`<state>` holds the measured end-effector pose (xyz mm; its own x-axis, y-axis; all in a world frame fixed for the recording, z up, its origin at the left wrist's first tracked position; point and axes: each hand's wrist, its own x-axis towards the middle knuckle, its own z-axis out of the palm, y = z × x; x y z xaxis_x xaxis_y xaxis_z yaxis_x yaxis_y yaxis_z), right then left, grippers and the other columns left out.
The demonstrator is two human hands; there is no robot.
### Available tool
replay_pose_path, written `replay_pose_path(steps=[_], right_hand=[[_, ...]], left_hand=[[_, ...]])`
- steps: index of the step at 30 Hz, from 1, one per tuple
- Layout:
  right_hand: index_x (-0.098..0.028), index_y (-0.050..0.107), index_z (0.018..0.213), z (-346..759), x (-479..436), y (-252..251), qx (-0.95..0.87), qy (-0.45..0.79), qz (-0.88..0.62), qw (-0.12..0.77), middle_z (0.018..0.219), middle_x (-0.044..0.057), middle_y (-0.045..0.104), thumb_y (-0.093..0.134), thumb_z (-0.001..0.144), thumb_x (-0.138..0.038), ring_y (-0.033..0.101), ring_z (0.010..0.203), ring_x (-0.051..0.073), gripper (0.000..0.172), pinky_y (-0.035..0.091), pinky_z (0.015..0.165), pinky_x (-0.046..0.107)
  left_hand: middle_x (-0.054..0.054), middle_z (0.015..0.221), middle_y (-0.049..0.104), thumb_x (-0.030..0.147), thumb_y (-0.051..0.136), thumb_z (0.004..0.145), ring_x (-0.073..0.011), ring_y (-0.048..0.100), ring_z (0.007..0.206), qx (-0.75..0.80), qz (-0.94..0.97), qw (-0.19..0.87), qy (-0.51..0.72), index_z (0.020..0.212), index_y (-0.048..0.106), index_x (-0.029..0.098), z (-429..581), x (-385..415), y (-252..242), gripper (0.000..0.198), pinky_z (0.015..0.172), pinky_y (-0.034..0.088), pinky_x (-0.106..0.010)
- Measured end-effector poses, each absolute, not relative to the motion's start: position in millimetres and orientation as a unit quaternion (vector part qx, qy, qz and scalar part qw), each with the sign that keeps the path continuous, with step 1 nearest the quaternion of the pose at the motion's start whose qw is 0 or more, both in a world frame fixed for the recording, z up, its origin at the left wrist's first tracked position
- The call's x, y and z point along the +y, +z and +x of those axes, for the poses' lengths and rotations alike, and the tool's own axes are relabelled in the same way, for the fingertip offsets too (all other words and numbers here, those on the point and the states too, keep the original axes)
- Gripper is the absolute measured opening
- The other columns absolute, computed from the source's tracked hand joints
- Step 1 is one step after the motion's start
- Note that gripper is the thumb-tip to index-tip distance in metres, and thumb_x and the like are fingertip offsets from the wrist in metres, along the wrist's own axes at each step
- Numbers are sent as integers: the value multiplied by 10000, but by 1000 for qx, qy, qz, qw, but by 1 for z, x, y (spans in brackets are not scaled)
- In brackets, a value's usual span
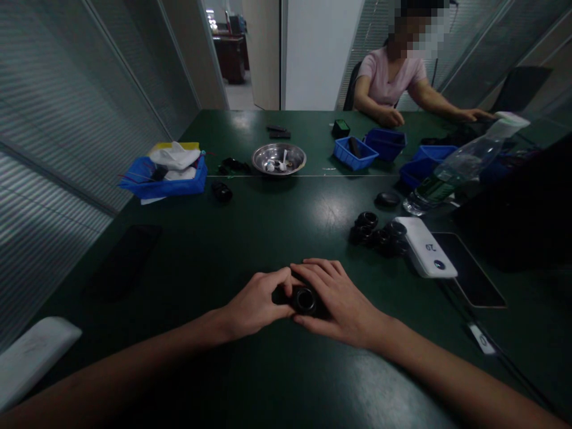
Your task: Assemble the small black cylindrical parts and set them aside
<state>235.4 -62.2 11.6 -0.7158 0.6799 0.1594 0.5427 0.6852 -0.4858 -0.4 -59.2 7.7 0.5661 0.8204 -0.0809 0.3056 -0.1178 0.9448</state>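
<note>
Between my two hands, low in the middle of the head view, is a black ring-shaped part [305, 300] with a round hole facing up. My left hand [257, 301] pinches its left side with thumb and bent fingers. Around its right side curls my right hand [337, 301], with the thumb near the front and the fingers reaching over the back. Their palms and the part's underside are hidden. To the right, several similar black round parts [379, 233] stand in a cluster. One more black part [221, 192] lies farther off to the left.
A white power bank [426, 247] with a cable lies right, over a dark phone-like slab [473, 271]. Behind are a metal bowl [279, 159], blue bins [355, 153], a filled blue tray [163, 179] and a plastic bottle [460, 164]. A person in pink [391, 83] sits across the green table [268, 226].
</note>
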Motion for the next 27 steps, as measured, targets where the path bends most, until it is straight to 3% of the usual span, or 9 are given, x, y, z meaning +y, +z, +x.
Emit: replay_pose_path(steps=[7, 12, 15, 18, 23, 27], right_hand=[[-168, 399, 1531, 235, -63, 13, -903, 208, -336, 168, 1485, 171, 569, 652, 949, -554, 480, 1369, 369, 743, 387, 1102, 556], [-184, 406, 1526, 234, -62, 13, -902, 213, -336, 168, 1510, 157, 553, 667, 941, -547, 467, 1378, 366, 736, 376, 1113, 550], [-178, 351, 1560, 235, -62, 12, -901, 214, -337, 171, 1518, 163, 542, 670, 939, -550, 464, 1384, 364, 791, 381, 1111, 553], [-192, 338, 1573, 236, -63, 11, -901, 215, -335, 172, 1524, 160, 537, 666, 942, -548, 460, 1391, 368, 796, 377, 1115, 561], [-190, 369, 1560, 236, -63, 11, -899, 220, -336, 174, 1495, 171, 556, 653, 946, -555, 467, 1386, 377, 769, 375, 1112, 573], [-172, 388, 1537, 235, -62, 10, -901, 214, -334, 173, 1485, 165, 564, 670, 934, -566, 466, 1381, 362, 773, 375, 1116, 554]], left_hand=[[24, 920, 685, 134, 784, 782, -160, 658, 853, 412, 715, 515, 233, 884, 553, 196, -1, -59, 8, 260, 784, 491, -277], [-13, 1161, 730, 128, 770, 815, -202, 683, 1104, 364, 722, 535, 246, 1173, 632, 222, -1, -57, 8, 395, 1001, 503, -338], [-27, 1276, 712, 132, 742, 842, -222, 651, 1197, 354, 755, 499, 235, 1241, 667, 246, -3, -56, 6, 422, 1082, 468, -381], [-33, 1280, 711, 138, 746, 842, -232, 641, 1207, 351, 767, 485, 231, 1213, 684, 242, -4, -56, 6, 390, 1077, 465, -387], [-9, 1043, 736, 129, 785, 802, -194, 689, 980, 385, 731, 512, 235, 1018, 675, 196, -1, -58, 11, 252, 904, 516, -315], [-7, 994, 733, 165, 797, 808, -196, 693, 955, 397, 717, 525, 231, 965, 644, 188, 0, -58, 11, 220, 872, 514, -313]])
